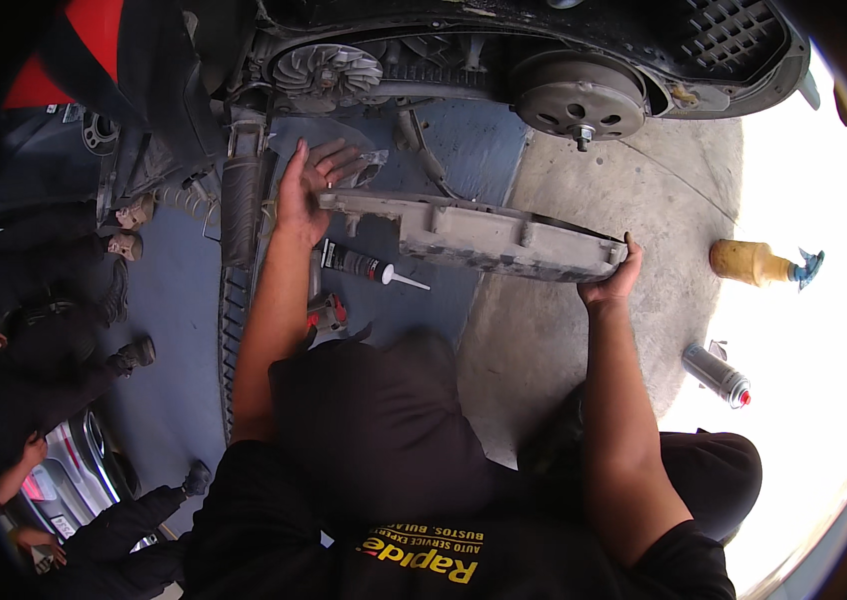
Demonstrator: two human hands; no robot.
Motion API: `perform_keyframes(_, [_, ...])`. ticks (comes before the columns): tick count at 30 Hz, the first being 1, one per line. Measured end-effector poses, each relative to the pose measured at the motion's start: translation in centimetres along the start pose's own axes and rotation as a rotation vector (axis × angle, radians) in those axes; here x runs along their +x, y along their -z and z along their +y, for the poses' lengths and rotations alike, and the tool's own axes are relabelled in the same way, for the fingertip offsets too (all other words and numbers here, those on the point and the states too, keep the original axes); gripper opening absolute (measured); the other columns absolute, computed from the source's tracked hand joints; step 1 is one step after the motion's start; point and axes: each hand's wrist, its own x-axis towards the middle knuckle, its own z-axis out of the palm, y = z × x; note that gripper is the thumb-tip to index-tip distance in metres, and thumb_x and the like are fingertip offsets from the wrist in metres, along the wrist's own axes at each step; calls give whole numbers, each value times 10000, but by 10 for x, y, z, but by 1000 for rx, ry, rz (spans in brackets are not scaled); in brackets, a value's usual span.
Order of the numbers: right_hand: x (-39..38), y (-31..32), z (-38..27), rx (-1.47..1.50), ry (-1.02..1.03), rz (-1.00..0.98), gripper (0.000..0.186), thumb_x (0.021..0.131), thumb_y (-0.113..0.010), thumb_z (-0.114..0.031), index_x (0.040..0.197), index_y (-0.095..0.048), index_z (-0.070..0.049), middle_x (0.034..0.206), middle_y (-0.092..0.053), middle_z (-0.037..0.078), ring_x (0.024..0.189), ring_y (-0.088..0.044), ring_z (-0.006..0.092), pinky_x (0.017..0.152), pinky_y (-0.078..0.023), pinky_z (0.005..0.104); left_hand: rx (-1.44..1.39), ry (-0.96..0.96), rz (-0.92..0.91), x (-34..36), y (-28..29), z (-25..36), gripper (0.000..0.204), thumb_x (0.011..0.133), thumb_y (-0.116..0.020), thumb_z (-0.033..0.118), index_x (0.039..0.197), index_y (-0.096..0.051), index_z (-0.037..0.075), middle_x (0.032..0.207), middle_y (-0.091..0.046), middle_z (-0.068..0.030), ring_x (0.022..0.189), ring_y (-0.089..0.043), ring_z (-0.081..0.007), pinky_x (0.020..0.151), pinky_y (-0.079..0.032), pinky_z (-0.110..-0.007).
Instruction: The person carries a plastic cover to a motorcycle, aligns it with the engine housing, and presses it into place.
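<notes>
I hold a long grey metal engine cover (479, 235) level in front of a scooter's open drive side. My left hand (306, 190) grips the cover's left end, fingers spread over its top edge. My right hand (612, 282) cups the cover's right end from below. Behind the cover sit a finned pulley (328, 72) on the left and a round clutch drum (580, 100) on the right, joined by a belt.
A sealant tube (364, 266) with a white nozzle lies on the blue floor under the cover. A yellow bottle (750, 262) and a grey spray can (716, 374) lie on the concrete at right. Other people crouch at the far left (64, 300).
</notes>
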Motion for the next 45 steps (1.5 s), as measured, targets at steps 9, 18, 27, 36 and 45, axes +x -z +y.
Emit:
perform_keyframes(9, [-56,-117,-32,-338,-83,-52,698,919,-522,-610,1293,-620,-30,1259,-668,209,1140,-632,390,1038,-431,613,-131,-242,525,-59,-8,-11,759,943,-571,698,1411,-541,101,1407,-551,-95,1312,-497,-307,1105,-410,-487])
perform_keyframes(18, [-71,-145,-73,-374,57,-136,731,934,-488,-617,1336,-555,-11,1262,-631,255,1072,-662,385,951,-487,639,94,109,407,-41,-54,47,799,955,-435,696,1510,-489,124,1576,-447,-121,1456,-394,-342,1163,-350,-542])
perform_keyframes(27, [-64,-184,-52,-215,368,2,796,916,-717,-445,1430,-310,6,1355,-518,265,1111,-631,408,865,-507,704,-66,-189,442,-21,-118,37,813,964,-194,678,1626,-326,226,1693,-288,-73,1568,-222,-355,1199,-104,-710])
perform_keyframes(36, [-50,-182,-47,-71,368,-106,679,946,-692,-392,1351,-411,75,1296,-567,259,1091,-632,387,829,-515,675,-6,-457,378,6,-114,29,897,915,-370,759,1618,-321,204,1667,-313,-109,1538,-259,-383,1177,-193,-697])
perform_keyframes(45, [-88,-178,-29,-95,475,-159,767,857,-782,-304,1409,-340,-9,1341,-506,261,1210,-538,329,1021,-472,462,58,-382,493,10,-118,33,880,906,-284,764,1584,-400,215,1649,-361,-86,1516,-299,-384,1132,-218,-723])
